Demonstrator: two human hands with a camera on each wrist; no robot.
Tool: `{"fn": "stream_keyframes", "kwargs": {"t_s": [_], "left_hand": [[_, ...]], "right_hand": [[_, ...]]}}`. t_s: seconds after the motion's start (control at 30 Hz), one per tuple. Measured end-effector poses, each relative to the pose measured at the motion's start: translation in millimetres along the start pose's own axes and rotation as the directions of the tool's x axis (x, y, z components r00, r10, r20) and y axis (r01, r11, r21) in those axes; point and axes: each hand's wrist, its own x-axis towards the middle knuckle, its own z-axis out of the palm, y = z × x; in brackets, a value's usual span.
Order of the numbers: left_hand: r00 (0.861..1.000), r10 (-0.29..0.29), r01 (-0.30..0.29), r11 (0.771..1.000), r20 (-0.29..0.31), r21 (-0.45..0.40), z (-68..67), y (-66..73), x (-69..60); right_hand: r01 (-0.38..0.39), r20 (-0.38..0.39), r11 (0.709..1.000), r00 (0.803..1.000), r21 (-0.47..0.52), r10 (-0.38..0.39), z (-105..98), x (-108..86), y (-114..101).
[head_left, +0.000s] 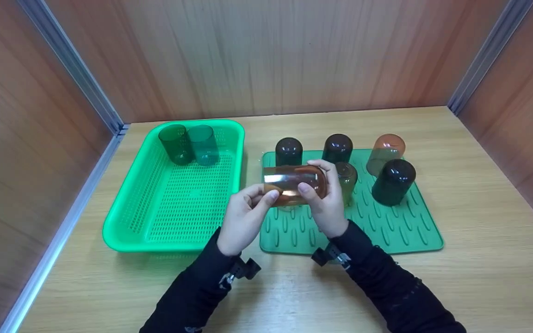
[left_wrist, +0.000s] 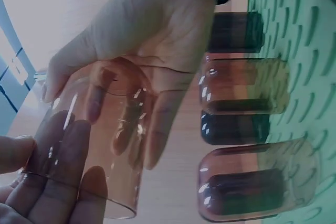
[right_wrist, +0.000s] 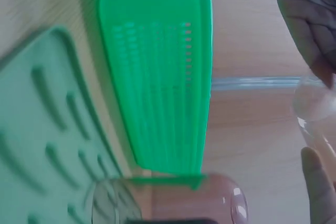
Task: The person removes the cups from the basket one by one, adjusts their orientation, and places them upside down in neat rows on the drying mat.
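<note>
Both hands hold an amber drinking glass [head_left: 289, 178] on its side above the left part of a green drying mat [head_left: 396, 231]. My left hand [head_left: 242, 221] pinches the glass near its rim, which faces left, thumb on the near side. My right hand [head_left: 327, 206] grips the rounded base end. In the left wrist view, fingers show through the tinted wall of the glass [left_wrist: 118, 177]. Upside down on the mat stand dark glasses [head_left: 337, 148], an amber glass [head_left: 389, 147] and an olive glass [head_left: 347, 178], partly hidden by my right hand.
Left of the mat sits a green perforated basket [head_left: 127, 203]. In its back part a green glass [head_left: 174, 142] and a teal glass [head_left: 205, 145] stand mouth up, slightly tilted, side by side. Wooden panels [head_left: 266, 60] enclose the table [head_left: 285, 296] at the back and sides.
</note>
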Motion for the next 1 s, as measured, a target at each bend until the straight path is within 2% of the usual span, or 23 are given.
{"fn": "stream_keyframes", "kwargs": {"t_s": [0.07,0.2,0.27,0.37,0.4,0.47,0.53,0.6,0.67,0.73,0.83,0.93,1.0], "left_hand": [[1.0,0.005,-0.006,1.0,0.007,0.014,2.4,-4.7,-1.5],[0.999,0.033,-0.038,0.991,0.042,0.128,6.5,-13.6,-6.5],[0.996,0.055,-0.068,0.974,0.069,0.215,8.2,-17.4,-10.0],[0.991,0.082,-0.116,0.93,0.109,0.349,10.6,-21.8,-15.6],[0.988,0.088,-0.13,0.911,0.125,0.392,11.4,-23.0,-17.3],[0.983,0.081,-0.152,0.859,0.163,0.49,12.7,-25.6,-20.9],[0.978,0.042,-0.158,0.788,0.205,0.594,13.7,-29.3,-24.9],[0.969,-0.025,-0.156,0.711,0.246,0.686,14.5,-33.9,-28.4],[0.958,-0.095,-0.155,0.626,0.272,0.765,14.8,-40.2,-31.6],[0.947,-0.145,-0.161,0.559,0.287,0.813,14.4,-47.3,-33.6],[0.93,-0.21,-0.164,0.495,0.301,0.853,12.1,-58.1,-35.4],[0.902,-0.285,-0.171,0.452,0.323,0.875,9.4,-66.6,-36.6],[0.879,-0.334,-0.179,0.43,0.34,0.885,8.3,-70.3,-37.4]], "right_hand": [[-0.003,0.011,0.999,1.0,-0.039,0.003,-5,-0.3,-3],[-0.037,0.033,0.991,0.999,-0.125,0.041,-15,-0.2,-12],[-0.046,0.05,0.984,0.997,-0.173,0.056,-19,0.0,-17],[-0.053,0.076,0.968,0.994,-0.244,0.074,-24,0.8,-23],[-0.054,0.085,0.962,0.993,-0.268,0.079,-26,1.2,-24],[-0.045,0.103,0.942,0.991,-0.333,0.084,-30,2.1,-26],[-0.02,0.123,0.911,0.989,-0.411,0.078,-33,3.4,-28],[0.018,0.144,0.865,0.988,-0.501,0.062,-35,5.0,-29],[0.06,0.164,0.806,0.985,-0.588,0.046,-37,6.8,-30],[0.084,0.181,0.75,0.982,-0.656,0.047,-37,7.9,-31],[0.102,0.207,0.68,0.975,-0.726,0.074,-34,7.3,-29],[0.129,0.246,0.62,0.964,-0.774,0.106,-31,3.7,-24],[0.157,0.278,0.583,0.953,-0.797,0.124,-28,-0.1,-19]]}}
